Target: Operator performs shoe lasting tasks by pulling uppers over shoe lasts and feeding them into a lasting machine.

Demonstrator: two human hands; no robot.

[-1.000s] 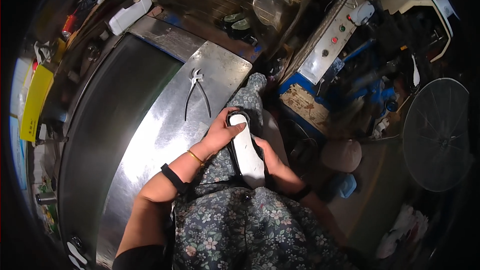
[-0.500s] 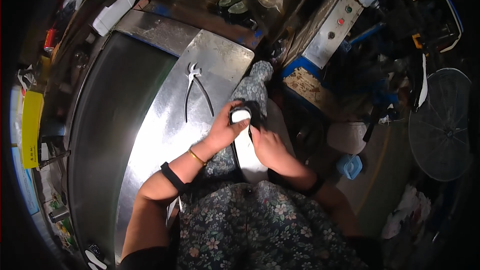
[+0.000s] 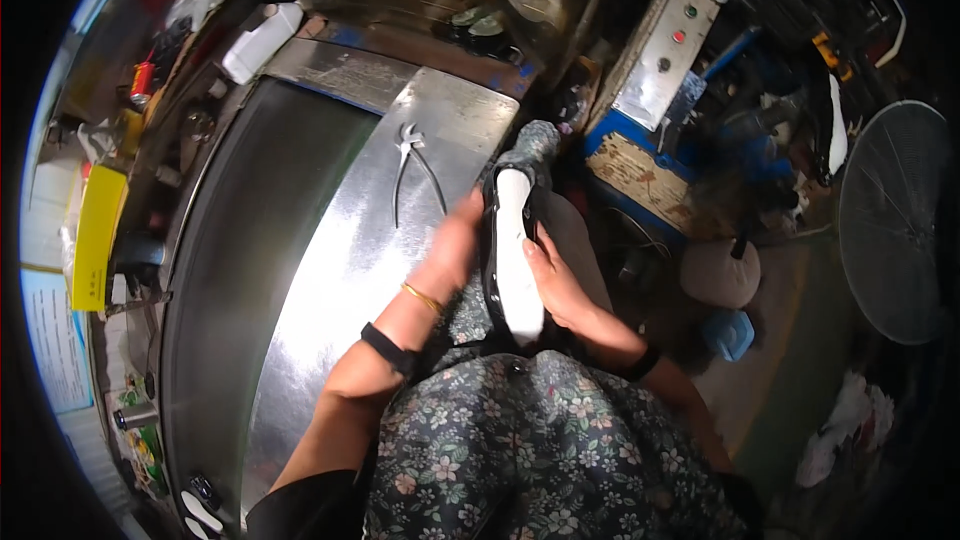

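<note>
A black shoe with a white underside (image 3: 515,260) lies sole up across my lap, its long axis pointing away from me. My right hand (image 3: 562,285) holds it by its right side, with the thumb on the white underside and the other fingers partly hidden along the edge. My left hand (image 3: 458,240) is at the shoe's left side and smeared by motion, so its fingers do not show clearly. On the metal table to the left lie lasting pincers (image 3: 411,150) with dark handles, apart from both hands.
The shiny metal table (image 3: 330,270) borders a dark conveyor belt (image 3: 250,200) on the left. Ahead to the right stands a machine panel (image 3: 668,50) with buttons. A round fan (image 3: 895,225), a stool-like pale seat (image 3: 720,273) and a blue plastic container (image 3: 728,334) are at the right.
My left hand has come off the shoe's far end and moved to its left side. More of the white underside shows. My right hand has shifted slightly right, and the whole view has turned a little.
</note>
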